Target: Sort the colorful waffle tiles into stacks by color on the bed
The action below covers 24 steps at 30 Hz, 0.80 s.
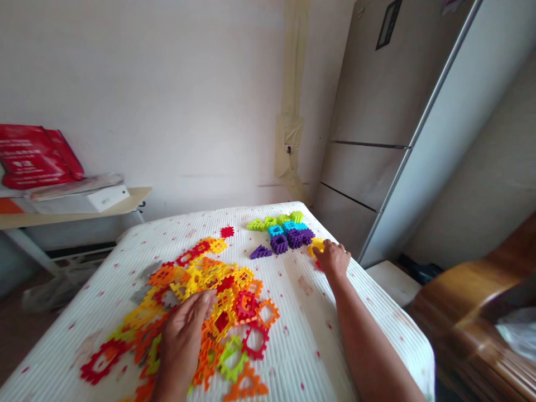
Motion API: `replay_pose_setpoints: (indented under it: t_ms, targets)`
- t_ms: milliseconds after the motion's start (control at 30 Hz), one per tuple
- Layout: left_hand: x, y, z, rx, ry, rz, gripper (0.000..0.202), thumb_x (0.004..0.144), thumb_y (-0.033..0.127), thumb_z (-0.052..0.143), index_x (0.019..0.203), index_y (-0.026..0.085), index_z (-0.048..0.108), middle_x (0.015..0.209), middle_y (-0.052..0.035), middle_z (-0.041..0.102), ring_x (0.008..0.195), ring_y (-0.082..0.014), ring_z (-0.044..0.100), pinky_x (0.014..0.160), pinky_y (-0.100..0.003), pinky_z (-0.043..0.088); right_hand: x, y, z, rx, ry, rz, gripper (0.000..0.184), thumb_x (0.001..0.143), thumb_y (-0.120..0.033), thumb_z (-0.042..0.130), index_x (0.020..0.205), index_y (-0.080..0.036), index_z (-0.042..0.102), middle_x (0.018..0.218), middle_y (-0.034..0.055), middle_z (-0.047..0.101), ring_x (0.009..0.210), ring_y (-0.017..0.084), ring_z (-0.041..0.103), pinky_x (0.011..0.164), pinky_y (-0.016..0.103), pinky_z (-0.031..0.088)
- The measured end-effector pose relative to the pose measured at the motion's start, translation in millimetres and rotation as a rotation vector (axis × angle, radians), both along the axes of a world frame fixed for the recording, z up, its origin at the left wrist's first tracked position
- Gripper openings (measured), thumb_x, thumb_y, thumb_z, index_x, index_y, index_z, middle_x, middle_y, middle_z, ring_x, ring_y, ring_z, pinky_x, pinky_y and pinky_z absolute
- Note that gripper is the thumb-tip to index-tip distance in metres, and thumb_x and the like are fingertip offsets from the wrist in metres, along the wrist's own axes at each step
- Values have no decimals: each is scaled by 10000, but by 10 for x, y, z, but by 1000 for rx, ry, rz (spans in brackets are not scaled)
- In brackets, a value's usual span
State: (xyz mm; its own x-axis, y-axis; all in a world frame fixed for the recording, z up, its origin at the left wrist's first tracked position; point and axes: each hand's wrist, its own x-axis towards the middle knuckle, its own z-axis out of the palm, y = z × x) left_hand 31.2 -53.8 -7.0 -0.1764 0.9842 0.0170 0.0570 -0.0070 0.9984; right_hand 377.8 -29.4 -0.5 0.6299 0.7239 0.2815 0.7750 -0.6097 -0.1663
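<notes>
A heap of flat interlocking plastic pieces (218, 290) in red, orange, yellow and green lies spread over a white ridged mat (301, 312). My left hand (184, 329) rests flat on the heap, fingers stretched out. Farther right, my right hand (334, 258) is closed on a yellow piece (315, 244) near the mat's right edge. Beside it stand sorted stacks: purple pieces (293, 239), blue pieces (285, 228) and green pieces (274, 221). A purple triangle (260, 252) lies alone, and a red piece (227, 231) sits apart behind the heap.
A tall grey refrigerator (377, 128) stands to the right behind the mat. At the left, a side table (75, 212) carries a red bag (37, 156) and a white box (84, 200). A wooden furniture piece (473, 312) is at the lower right.
</notes>
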Motion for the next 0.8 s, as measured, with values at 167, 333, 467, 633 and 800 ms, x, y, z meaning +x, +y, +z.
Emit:
replay_pose_setpoints:
  t_ms: [167, 333, 467, 633, 800]
  targets:
    - [-22, 2, -17, -17, 2, -9, 474, 691, 559, 610, 948, 165, 672, 912, -62, 702, 832, -203, 625, 753, -283, 500, -41, 41, -64, -39, -8, -3, 318, 818, -427, 517, 958, -156, 606, 984, 145, 652, 991, 300, 529, 779, 422, 343]
    - [-12, -2, 7, -18, -9, -4, 470, 686, 561, 613, 939, 169, 675, 898, -59, 702, 814, -195, 620, 762, -286, 498, -25, 60, -112, -34, -24, -2, 311, 826, -413, 500, 964, -153, 602, 1006, 146, 645, 1001, 298, 521, 780, 431, 342]
    - [-6, -11, 23, -25, -1, -5, 483, 680, 571, 610, 937, 167, 677, 898, -66, 700, 813, -201, 616, 765, -297, 497, -27, 70, -107, -41, -4, -3, 314, 822, -421, 501, 953, -156, 604, 1003, 148, 648, 1006, 305, 515, 787, 447, 340]
    - [-7, -19, 36, -30, 2, -6, 512, 661, 584, 614, 939, 157, 676, 891, -69, 697, 798, -195, 607, 765, -295, 495, -40, 74, -96, -14, 3, 9, 327, 827, -439, 500, 949, -155, 606, 991, 151, 649, 1014, 316, 503, 801, 465, 329]
    - [8, -18, 74, -36, 4, 12, 568, 627, 614, 615, 934, 141, 681, 870, -73, 697, 781, -196, 605, 756, -297, 497, -69, 89, -95, -33, 35, -25, 433, 805, -531, 497, 987, -151, 593, 1026, 164, 626, 1017, 327, 500, 826, 501, 318]
